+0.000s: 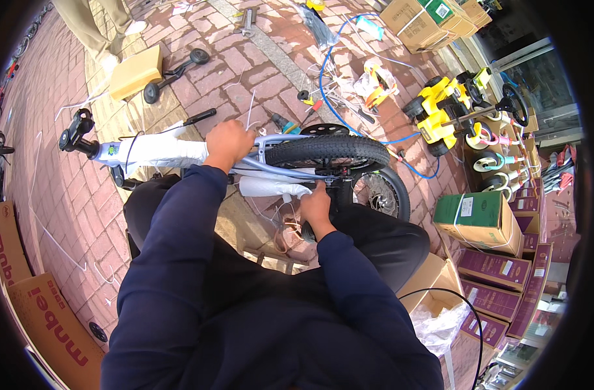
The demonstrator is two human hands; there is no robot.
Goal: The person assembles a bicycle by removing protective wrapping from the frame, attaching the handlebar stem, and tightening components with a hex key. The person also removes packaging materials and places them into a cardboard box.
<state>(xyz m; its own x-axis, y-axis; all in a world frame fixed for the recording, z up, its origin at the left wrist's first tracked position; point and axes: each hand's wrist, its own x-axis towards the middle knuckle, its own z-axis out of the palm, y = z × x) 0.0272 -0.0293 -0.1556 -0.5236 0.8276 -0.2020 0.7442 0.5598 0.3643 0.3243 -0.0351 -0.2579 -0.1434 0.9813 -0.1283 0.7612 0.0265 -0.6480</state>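
A light-blue bicycle frame lies across in front of me, its front tube wrapped in white foam. My left hand is closed round the frame's middle. A wheel with a black knobby tyre sits between the frame's rear tubes. Just below its hub, my right hand has its fingers curled in near the axle end; what they grip is hidden. Beside that hand is a foam-wrapped tube. Another spoked wheel lies partly under the first, by my right knee.
Training wheels and a flat cardboard box lie ahead, near a person's legs. A blue hose winds past tools and plastic wrap. Yellow ride-on toys and stacked boxes stand right; brown cartons left.
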